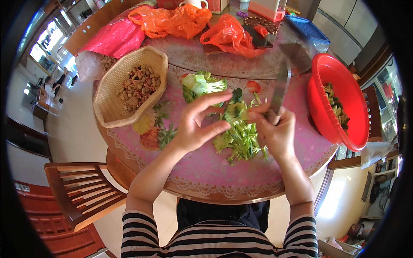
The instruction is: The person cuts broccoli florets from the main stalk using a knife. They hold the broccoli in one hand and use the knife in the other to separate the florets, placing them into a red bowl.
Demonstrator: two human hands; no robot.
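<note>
My right hand (277, 129) grips the handle of a kitchen knife (282, 85), its blade pointing up and away from me. A small broccoli floret (237, 111), blurred, is between the two hands. My left hand (201, 121) has its thumb and a finger at the floret's left side, with the index finger stretched out above. The right thumb and index finger reach its right side. Beneath lies a pile of green peelings and stem strips (240, 142) on the pink tablecloth (193, 167). A larger broccoli head (203, 84), cut stem showing, rests beyond my left hand.
A woven basket (106, 103) of peanuts (142, 85) stands left; a tilted red basin (350, 93) with broccoli pieces (335, 106) stands right. Orange plastic bags (174, 19) and a pink bag (113, 35) lie farther back. A wooden chair (84, 190) is at left; a person (51, 87) sits far off.
</note>
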